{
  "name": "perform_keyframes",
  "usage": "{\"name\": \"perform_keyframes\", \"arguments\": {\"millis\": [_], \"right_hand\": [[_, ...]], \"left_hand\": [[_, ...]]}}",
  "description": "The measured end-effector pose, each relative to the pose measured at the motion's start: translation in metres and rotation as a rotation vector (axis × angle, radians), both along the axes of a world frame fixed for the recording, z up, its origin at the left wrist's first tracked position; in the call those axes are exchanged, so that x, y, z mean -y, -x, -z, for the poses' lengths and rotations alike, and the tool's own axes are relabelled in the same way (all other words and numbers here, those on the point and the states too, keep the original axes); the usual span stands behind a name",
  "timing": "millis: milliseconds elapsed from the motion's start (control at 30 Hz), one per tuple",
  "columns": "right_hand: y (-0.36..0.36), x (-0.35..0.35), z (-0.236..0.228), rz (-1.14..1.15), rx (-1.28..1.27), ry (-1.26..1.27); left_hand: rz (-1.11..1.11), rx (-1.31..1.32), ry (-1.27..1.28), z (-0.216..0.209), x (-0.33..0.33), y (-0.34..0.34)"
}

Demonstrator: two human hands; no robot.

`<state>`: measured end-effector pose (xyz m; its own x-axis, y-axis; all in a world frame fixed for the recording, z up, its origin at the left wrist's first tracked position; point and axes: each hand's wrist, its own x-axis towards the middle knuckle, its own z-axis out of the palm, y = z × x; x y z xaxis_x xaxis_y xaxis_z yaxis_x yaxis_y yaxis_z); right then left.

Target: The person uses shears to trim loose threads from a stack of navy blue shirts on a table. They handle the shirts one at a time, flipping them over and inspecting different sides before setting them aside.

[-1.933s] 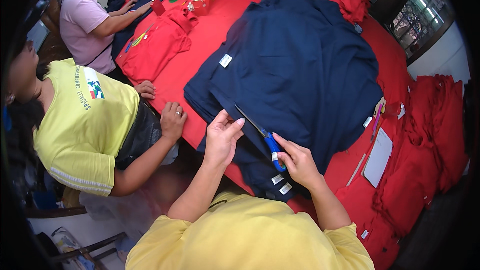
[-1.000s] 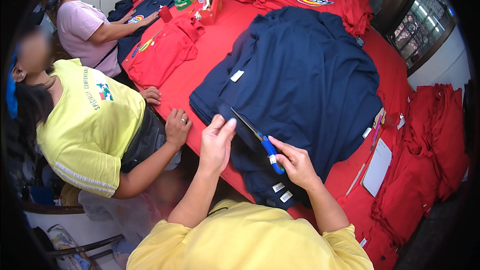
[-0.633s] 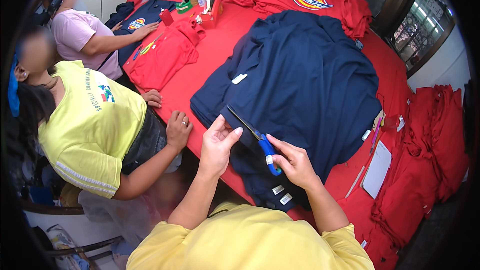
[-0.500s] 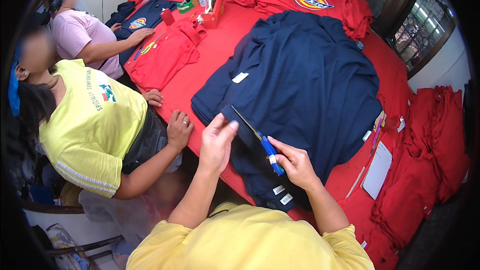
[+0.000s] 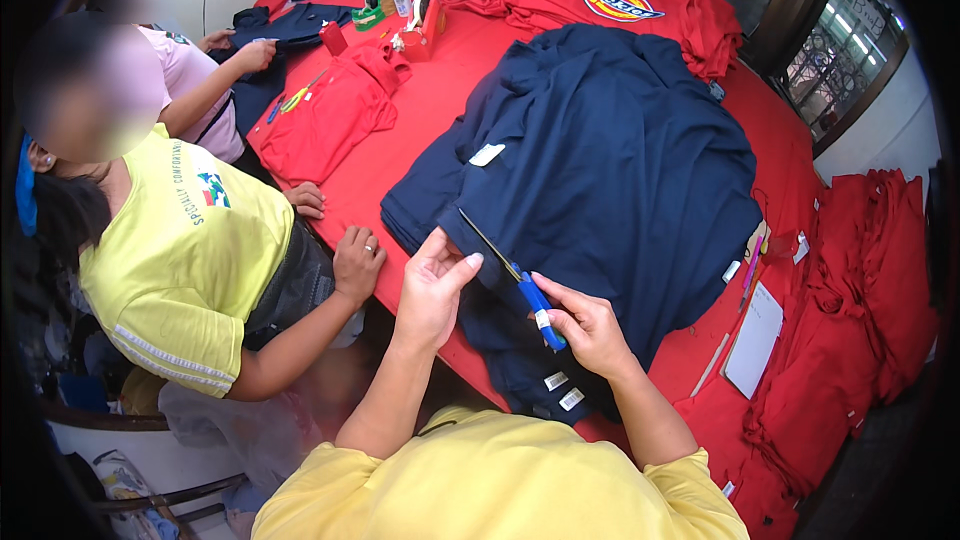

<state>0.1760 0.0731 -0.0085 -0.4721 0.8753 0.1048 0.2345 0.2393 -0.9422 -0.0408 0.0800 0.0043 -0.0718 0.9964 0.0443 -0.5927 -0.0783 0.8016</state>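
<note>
Beside the near left edge of a navy garment pile (image 5: 610,170), my left hand (image 5: 432,290) pinches a bit of the top navy garment (image 5: 540,200) between thumb and fingers. My right hand (image 5: 582,325) is closed around the blue handles of a pair of scissors (image 5: 533,302). Their narrow metal blades point up and left, over the fabric close to my left fingertips. From this angle I cannot tell whether the blades touch the cloth. A small white label (image 5: 487,155) lies on the navy fabric beyond the blades.
Red garments (image 5: 840,310) are heaped on the right, beside a white notepad (image 5: 754,340). At left stands a co-worker in yellow-green (image 5: 200,240), another in pink (image 5: 190,80) behind. A folded red garment (image 5: 335,110), yellow-handled scissors (image 5: 296,98) and a tape dispenser (image 5: 425,30) sit on the red table (image 5: 450,70).
The co-worker in pink has lifted a dark garment off the table with both hands. The nearer co-worker's head has shifted. My own hands and scissors have barely moved.
</note>
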Motion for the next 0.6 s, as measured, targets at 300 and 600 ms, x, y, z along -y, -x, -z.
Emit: {"name": "perform_keyframes", "arguments": {"millis": [300, 600], "right_hand": [[0.008, 0.003, -0.01, -0.014, 0.096, -0.253], [0.013, -0.001, -0.01, 0.037, 0.114, -0.35]], "left_hand": [[-0.033, -0.119, -0.002, -0.004, -0.002, 0.01], [0.027, -0.163, -0.023, -0.003, 0.001, 0.007]]}}
